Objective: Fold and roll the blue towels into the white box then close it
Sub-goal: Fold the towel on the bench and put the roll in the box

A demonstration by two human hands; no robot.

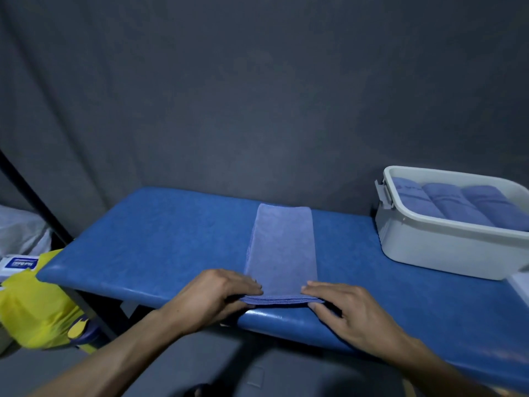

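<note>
My left hand (213,296) and right hand (340,308) pinch the towel (282,247) at the bench (148,239) edge, six o'clock. Box (429,247) at two o'clock; the pack (18,265) label at nine is blurred.

white box (429,242) cut off at right edge

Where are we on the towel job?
Done: three rolled blue towels lie side by side in the open white plastic box. In hand: left hand and right hand pinch the near end of a blue towel folded into a long strip on the blue padded table. Left: roll it, box it, close the box.
</note>
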